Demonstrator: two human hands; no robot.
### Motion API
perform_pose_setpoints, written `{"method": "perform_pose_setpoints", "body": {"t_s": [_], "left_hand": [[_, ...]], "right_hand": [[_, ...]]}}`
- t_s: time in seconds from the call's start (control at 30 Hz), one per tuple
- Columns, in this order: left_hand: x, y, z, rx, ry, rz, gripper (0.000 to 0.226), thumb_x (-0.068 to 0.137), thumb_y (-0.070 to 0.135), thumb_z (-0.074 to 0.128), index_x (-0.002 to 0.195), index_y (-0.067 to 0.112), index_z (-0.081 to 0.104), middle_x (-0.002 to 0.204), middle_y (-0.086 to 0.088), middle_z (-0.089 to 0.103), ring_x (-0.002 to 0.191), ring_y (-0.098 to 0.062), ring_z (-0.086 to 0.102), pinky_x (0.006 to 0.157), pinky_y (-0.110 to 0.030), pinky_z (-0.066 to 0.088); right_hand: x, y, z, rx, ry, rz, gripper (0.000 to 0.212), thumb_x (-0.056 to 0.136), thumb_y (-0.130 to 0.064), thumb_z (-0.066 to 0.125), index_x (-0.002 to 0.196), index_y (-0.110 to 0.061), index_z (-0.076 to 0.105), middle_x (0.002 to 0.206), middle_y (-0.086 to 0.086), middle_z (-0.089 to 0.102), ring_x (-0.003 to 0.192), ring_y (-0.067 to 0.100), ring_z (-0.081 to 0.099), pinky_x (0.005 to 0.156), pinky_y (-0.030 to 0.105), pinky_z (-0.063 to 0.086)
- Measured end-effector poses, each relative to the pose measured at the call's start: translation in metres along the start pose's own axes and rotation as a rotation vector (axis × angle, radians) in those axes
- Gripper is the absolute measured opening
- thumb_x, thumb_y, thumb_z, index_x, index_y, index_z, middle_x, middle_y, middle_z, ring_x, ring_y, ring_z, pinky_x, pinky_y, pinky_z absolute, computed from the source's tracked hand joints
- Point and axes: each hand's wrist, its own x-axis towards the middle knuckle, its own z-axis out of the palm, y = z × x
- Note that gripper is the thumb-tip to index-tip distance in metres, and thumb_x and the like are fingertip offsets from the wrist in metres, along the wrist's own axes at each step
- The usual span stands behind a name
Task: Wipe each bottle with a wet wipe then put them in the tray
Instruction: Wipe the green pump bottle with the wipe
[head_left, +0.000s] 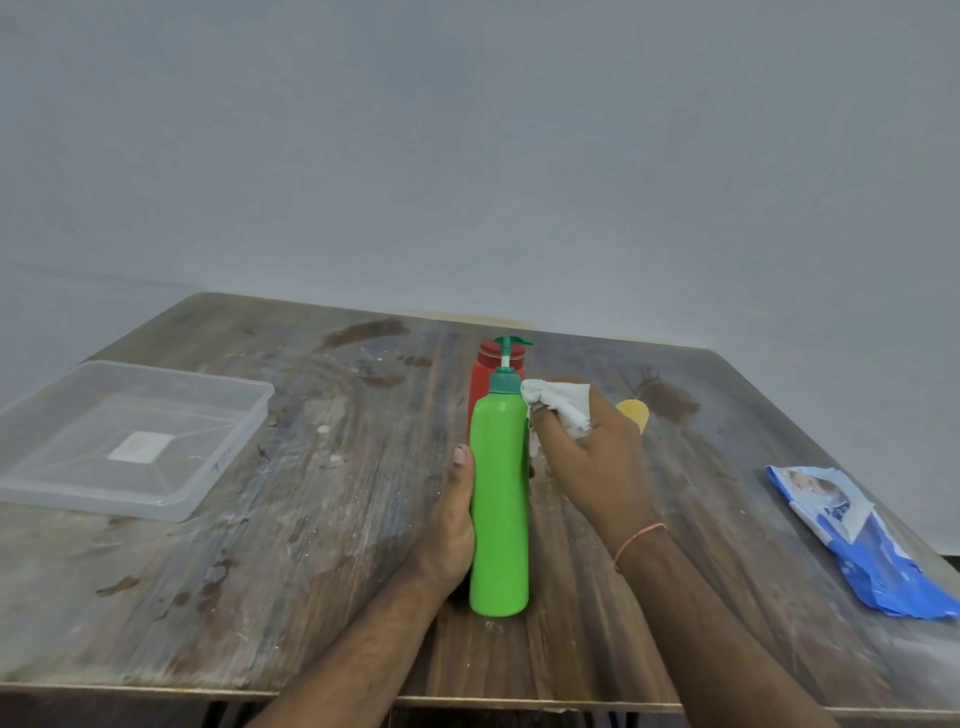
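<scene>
Green pump bottle (499, 499) upright at table (291, 519) centre, near front edge. Left hand (451, 535) grips its side, thumb up the body. Right hand (592, 457) pinches white wet wipe (558, 408) vs bottle shoulder. Red bottle (484, 382) directly behind, yellow item (635, 413) behind right hand. Clear tray (171, 499) far left; blue wipes pack (862, 540) far right.

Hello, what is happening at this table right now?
A person's left hand holds an upright green plastic pump bottle, while the right hand presses a crumpled white wet wipe near its neck. The clear plastic tray on the left holds no bottle yet. A red bottle waits behind.
</scene>
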Motion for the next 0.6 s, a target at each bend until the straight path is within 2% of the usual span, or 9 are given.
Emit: {"method": "perform_pose_setpoints", "body": {"t_s": [0.1,0.2,0.3,0.4,0.5,0.6], "left_hand": [[0.000,-0.001,-0.001,0.024,-0.023,0.001,0.102,0.066,0.097,0.059,0.120,0.012,0.074,0.095,-0.015,0.077,0.079,-0.025,0.075,0.070,-0.038,0.059],[0.001,-0.001,-0.002,0.011,-0.034,0.002,0.106,0.063,0.099,0.060,0.122,0.012,0.074,0.099,-0.017,0.077,0.081,-0.027,0.074,0.073,-0.039,0.058],[0.002,-0.001,-0.002,-0.023,-0.012,-0.010,0.091,0.073,0.095,0.052,0.114,0.018,0.081,0.099,-0.021,0.076,0.082,-0.032,0.071,0.079,-0.043,0.057],[0.004,-0.002,-0.001,-0.095,-0.013,-0.036,0.076,0.091,0.076,0.034,0.113,0.021,0.082,0.099,-0.021,0.076,0.081,-0.032,0.072,0.077,-0.044,0.058],[0.004,0.000,0.002,-0.170,-0.007,-0.036,0.071,0.094,0.068,0.034,0.124,0.021,0.078,0.119,-0.022,0.075,0.097,-0.032,0.075,0.082,-0.045,0.062],[0.005,0.001,0.004,-0.230,0.022,-0.038,0.069,0.094,0.063,0.037,0.122,0.016,0.079,0.131,-0.021,0.071,0.118,-0.031,0.071,0.095,-0.040,0.060]], "right_hand": [[0.005,0.001,-0.002,-0.001,-0.039,0.091,0.030,0.096,-0.032,0.064,0.109,-0.056,0.075,0.103,-0.024,0.079,0.089,0.024,0.074,0.089,0.052,0.062],[0.001,-0.002,-0.004,0.024,-0.031,0.047,0.034,0.099,-0.021,0.069,0.105,-0.054,0.076,0.104,-0.026,0.078,0.096,0.016,0.075,0.090,0.045,0.062],[-0.009,-0.003,-0.007,0.087,-0.055,-0.073,0.034,0.100,-0.008,0.071,0.117,-0.037,0.078,0.112,-0.026,0.078,0.106,0.003,0.074,0.093,0.030,0.061],[-0.016,0.003,-0.010,-0.020,-0.094,-0.242,0.032,0.099,-0.003,0.071,0.124,-0.021,0.080,0.118,-0.019,0.078,0.111,0.003,0.073,0.094,0.025,0.059],[-0.023,0.008,-0.014,-0.143,-0.151,-0.362,0.028,0.097,-0.017,0.068,0.122,-0.022,0.079,0.117,-0.016,0.077,0.105,0.003,0.073,0.086,0.032,0.060],[-0.036,0.010,-0.019,-0.249,-0.221,-0.418,0.028,0.094,-0.025,0.066,0.119,-0.027,0.077,0.114,-0.018,0.076,0.096,0.005,0.072,0.076,0.036,0.060]]}}
